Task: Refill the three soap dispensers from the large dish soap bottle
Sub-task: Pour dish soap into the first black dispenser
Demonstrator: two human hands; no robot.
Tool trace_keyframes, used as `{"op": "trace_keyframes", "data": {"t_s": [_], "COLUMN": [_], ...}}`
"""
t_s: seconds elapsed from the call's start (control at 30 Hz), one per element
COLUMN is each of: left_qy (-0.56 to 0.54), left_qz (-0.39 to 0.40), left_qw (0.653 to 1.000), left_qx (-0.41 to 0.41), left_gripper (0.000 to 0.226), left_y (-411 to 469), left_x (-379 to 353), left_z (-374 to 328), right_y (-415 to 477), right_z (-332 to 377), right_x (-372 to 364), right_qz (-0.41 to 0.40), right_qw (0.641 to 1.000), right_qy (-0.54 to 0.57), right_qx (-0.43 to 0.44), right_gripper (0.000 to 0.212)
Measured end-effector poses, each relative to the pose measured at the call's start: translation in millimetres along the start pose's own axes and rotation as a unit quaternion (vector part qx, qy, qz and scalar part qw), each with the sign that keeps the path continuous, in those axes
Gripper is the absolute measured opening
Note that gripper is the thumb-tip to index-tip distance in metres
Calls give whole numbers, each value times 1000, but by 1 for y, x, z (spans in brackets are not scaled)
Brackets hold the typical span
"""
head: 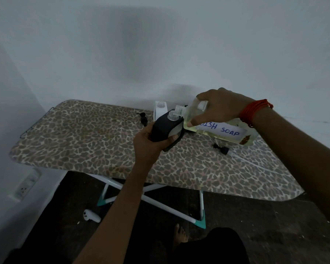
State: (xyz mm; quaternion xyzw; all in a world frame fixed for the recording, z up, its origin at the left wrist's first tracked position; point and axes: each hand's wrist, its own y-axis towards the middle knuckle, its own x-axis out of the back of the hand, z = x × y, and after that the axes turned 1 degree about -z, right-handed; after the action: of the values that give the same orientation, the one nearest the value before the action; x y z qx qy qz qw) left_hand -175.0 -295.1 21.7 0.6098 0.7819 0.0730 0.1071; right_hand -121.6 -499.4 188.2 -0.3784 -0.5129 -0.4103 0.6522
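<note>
Large dish soap bottle [217, 122], labelled "DISH SOAP", tipped on its side above the far right of the ironing board [84, 138]; open neck touches or sits just beside the open mouth of the black dispenser [165, 126]. Right hand [219, 107] clamped around bottle. Left hand [151, 143] clamped around dispenser, tilted. White dispenser [159, 108] just behind. Pump head [143, 119] left of it; second pump [221, 147] lies right.

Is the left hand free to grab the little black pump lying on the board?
Probably not right now. The left hand is busy holding the dark dispenser under the dish soap bottle. The black pump lies close and uncovered, so nothing else blocks it.
</note>
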Motion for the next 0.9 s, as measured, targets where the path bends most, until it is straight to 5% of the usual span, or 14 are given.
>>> {"op": "trace_keyframes", "data": {"t_s": [0.9], "left_qy": [-7], "left_qz": [-2], "left_qw": [1000], "left_qx": [3], "left_gripper": [54], "left_y": [0], "left_x": [0], "left_z": [-1], "right_y": [5], "right_z": [0], "right_x": [-2], "right_qz": [-6], "right_qw": [1000], "right_qy": [10], "right_qx": [4], "right_gripper": [79]}}
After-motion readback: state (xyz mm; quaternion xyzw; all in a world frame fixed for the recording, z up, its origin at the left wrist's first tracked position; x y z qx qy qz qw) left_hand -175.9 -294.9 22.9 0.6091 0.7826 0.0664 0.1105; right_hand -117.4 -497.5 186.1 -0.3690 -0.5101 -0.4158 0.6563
